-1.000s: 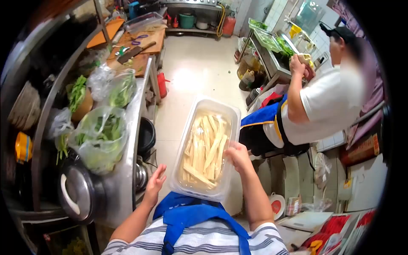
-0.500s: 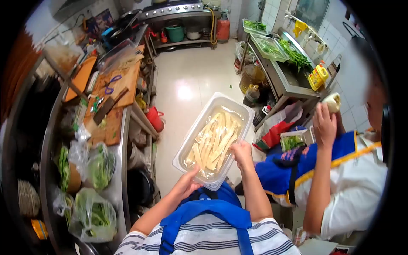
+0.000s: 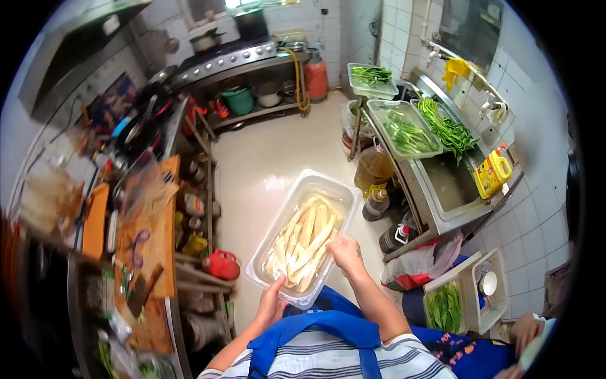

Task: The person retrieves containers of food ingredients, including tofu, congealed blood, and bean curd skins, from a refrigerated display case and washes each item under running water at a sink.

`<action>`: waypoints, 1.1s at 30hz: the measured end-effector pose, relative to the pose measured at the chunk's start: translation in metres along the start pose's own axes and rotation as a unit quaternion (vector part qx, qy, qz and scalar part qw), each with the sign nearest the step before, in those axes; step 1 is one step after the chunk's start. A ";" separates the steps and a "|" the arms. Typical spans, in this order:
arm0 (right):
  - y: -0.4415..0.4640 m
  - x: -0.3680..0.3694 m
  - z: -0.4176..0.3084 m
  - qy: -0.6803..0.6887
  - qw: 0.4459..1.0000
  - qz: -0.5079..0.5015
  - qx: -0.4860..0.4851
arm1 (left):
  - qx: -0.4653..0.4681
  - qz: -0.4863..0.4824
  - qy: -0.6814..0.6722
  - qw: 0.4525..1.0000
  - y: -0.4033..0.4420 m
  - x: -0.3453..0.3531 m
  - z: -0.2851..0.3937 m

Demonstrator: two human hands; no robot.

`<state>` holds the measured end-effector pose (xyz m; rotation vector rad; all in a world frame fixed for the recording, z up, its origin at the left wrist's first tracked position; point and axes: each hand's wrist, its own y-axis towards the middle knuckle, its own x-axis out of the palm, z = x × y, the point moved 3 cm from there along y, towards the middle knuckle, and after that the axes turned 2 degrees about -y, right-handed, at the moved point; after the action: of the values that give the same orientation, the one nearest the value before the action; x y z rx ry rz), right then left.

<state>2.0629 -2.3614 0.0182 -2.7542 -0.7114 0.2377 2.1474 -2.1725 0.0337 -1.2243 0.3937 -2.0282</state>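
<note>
In front of my body I carry a translucent white plastic tub point(image 3: 277, 220). Long pale yellow strips point(image 3: 309, 237) lie inside it in clear liquid; I cannot tell what food they are. My left hand point(image 3: 271, 304) grips the near left edge, thumb over the rim. On the right side, my right hand point(image 3: 346, 254) holds the rim with its thumb on top and the other fingers mostly hidden beneath. The tub hangs over the tiled floor, tilted slightly toward the camera.
At left, a counter carries a wooden cutting board point(image 3: 158, 252), a cleaver point(image 3: 137, 295) and purple-handled scissors point(image 3: 139, 249). A metal sink point(image 3: 445, 183) with trays of greens stands right. Ahead is a stove point(image 3: 233, 57). A co-worker's hand point(image 3: 527, 331) shows at lower right.
The view has shifted, bringing more of the stove and sink into sight. The co-worker is now mostly out of view at lower right. Both my hands keep hold of the tub.
</note>
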 end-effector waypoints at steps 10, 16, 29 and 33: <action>0.230 0.015 -0.123 0.061 0.998 0.002 -0.002 | -0.032 -0.042 0.213 0.976 0.237 0.124 0.163; 0.347 -0.029 -0.180 0.118 0.991 0.055 0.013 | -0.048 -0.065 0.257 0.963 0.374 0.222 0.233; 0.635 -0.170 -0.317 -0.443 0.879 0.084 -0.156 | -0.105 -0.092 0.368 0.919 0.576 0.433 0.258; 0.707 -0.198 -0.305 -0.406 0.911 0.012 -0.073 | -0.136 -0.112 0.425 0.888 0.634 0.488 0.269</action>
<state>2.2772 -3.1223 0.1018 -2.7399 -0.8956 1.4413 2.5072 -2.9320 0.1097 -0.4542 1.0125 -2.7168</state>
